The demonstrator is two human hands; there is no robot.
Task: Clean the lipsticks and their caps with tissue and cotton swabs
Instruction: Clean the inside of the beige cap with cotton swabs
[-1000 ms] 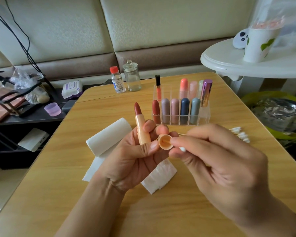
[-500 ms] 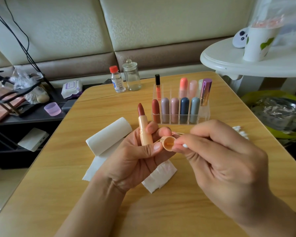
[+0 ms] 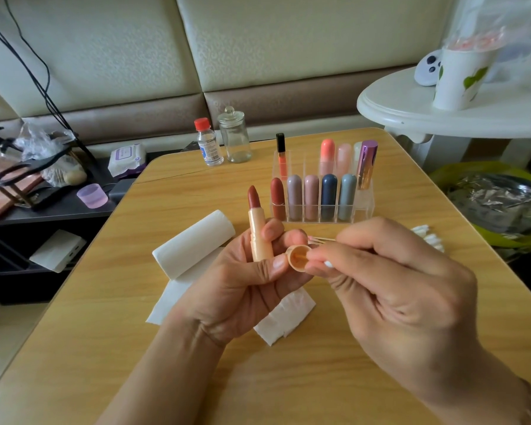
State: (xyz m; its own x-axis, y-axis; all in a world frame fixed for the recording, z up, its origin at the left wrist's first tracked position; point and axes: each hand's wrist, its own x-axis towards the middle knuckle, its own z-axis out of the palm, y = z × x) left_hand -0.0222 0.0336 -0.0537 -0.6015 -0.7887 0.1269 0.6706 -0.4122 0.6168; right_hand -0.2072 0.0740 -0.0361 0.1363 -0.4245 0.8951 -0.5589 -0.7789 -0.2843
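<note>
Our left hand (image 3: 242, 280) grips the upright open lipstick (image 3: 258, 228) and its peach cap (image 3: 299, 256); our right hand (image 3: 396, 289) pinches a cotton swab (image 3: 328, 264) at the cap's mouth.

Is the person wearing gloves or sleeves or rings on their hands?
No. The left hand and right hand are bare: no gloves, rings, watch or bracelets show. Both forearms are uncovered with no sleeve in view. The nails that show are short and unpainted.

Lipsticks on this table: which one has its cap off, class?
The peach-cased lipstick in the left hand, its brown-red bullet bare. Those in the clear organizer are all capped.
</note>
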